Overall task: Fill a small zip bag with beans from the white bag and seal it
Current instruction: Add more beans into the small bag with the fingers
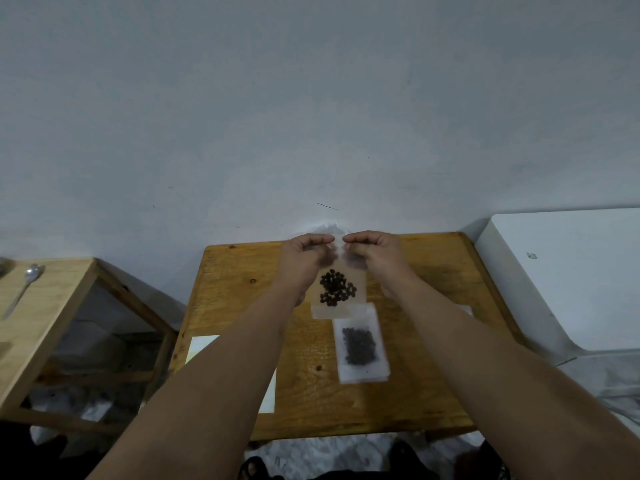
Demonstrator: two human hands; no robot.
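Observation:
I hold a small clear zip bag [341, 271] upright above the wooden table [242, 306]. Dark beans [336, 288] lie in its lower half. My left hand [303, 258] pinches the bag's top edge on the left, and my right hand [375, 254] pinches it on the right, fingertips almost touching. Behind my hands, at the table's far edge, a bit of the white bag [325, 228] shows; most of it is hidden.
A second small zip bag with dark beans [360, 344] lies flat on the table near me. A white sheet [201, 344] lies at the table's left. A side table with a spoon [24, 285] stands left; a white appliance [571, 271] stands right.

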